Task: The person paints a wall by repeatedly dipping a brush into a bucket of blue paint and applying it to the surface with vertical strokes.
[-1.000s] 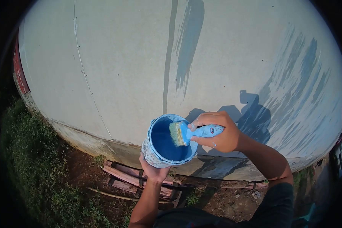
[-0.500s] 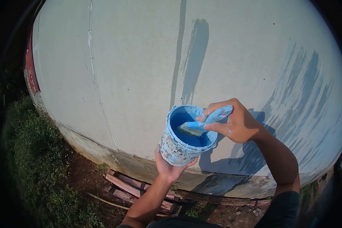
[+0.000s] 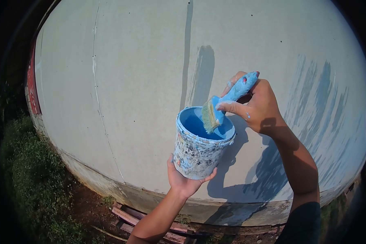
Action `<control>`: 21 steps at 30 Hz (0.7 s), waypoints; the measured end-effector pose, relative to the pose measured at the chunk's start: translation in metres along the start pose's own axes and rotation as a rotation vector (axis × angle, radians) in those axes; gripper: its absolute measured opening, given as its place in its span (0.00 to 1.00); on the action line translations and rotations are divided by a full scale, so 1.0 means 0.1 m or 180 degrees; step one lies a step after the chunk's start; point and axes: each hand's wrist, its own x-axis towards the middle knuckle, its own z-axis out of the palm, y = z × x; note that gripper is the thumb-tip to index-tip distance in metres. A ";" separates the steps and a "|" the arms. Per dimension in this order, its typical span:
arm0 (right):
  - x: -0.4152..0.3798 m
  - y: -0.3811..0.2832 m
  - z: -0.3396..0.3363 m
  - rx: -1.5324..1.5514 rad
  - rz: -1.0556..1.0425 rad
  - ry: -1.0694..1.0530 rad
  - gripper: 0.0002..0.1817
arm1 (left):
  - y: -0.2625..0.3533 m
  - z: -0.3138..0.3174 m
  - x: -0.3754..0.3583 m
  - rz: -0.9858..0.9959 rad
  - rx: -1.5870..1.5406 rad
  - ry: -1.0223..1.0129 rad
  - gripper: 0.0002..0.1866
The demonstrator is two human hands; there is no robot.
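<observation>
My left hand (image 3: pixel 188 181) grips a paint-spattered bucket (image 3: pixel 200 156) from below, its fingers around the base. Blue paint (image 3: pixel 192 123) shows inside, and the rim is smeared with it. Above the bucket, my right hand (image 3: pixel 261 106) is closed around the handle of a paintbrush (image 3: pixel 236 90) coated in blue. The brush tilts, with its bristles pointing down and left over the bucket's opening. Blue specks mark the right hand. Behind both hands stands a pale wall (image 3: pixel 146 93) with a streaky painted patch (image 3: pixel 319 97) at the right and one broad stroke (image 3: pixel 203 75) near the middle.
A concrete base (image 3: pixel 150 196) runs along the wall's foot. Reddish wooden planks (image 3: pixel 128 216) lie on the soil beneath my left arm. Green plants (image 3: pixel 34 179) grow at the lower left. Arm and bucket shadows fall on the wall.
My right hand has raised the brush, lifting its bristles from deep in the bucket to around rim level. The bucket now stands more upright, and the view has shifted slightly.
</observation>
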 end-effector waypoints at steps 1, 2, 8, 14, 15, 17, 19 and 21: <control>0.09 0.06 0.01 -0.0016 -0.0055 0.0163 0.21 | 0.08 0.03 0.05 -0.0060 -0.0039 -0.0055 0.46; 0.18 0.10 0.04 -0.0033 -0.0075 0.0175 0.21 | 0.16 0.08 0.09 -0.0065 -0.0029 -0.0081 0.46; 0.82 0.13 0.07 -0.0387 0.0021 0.1534 0.23 | 0.52 0.33 0.18 -0.0154 0.0130 -0.0248 0.41; 1.65 0.20 -0.24 0.0416 -0.0186 0.2301 0.21 | 0.53 0.39 0.13 -0.0238 0.0203 -0.0244 0.42; 1.84 0.26 -0.32 0.0443 -0.0284 0.2521 0.20 | 0.53 0.40 0.13 -0.0218 0.0185 -0.0212 0.42; 2.10 0.24 -0.47 0.0530 -0.0254 0.2718 0.22 | 0.51 0.41 0.11 -0.0196 0.0168 -0.0186 0.42; 2.39 0.32 -0.53 0.0766 -0.0327 0.2743 0.22 | 0.51 0.43 0.12 -0.0184 0.0162 -0.0173 0.43; 2.53 0.40 -0.57 0.1059 -0.0327 0.2681 0.20 | 0.53 0.43 0.07 -0.0193 0.0159 -0.0139 0.43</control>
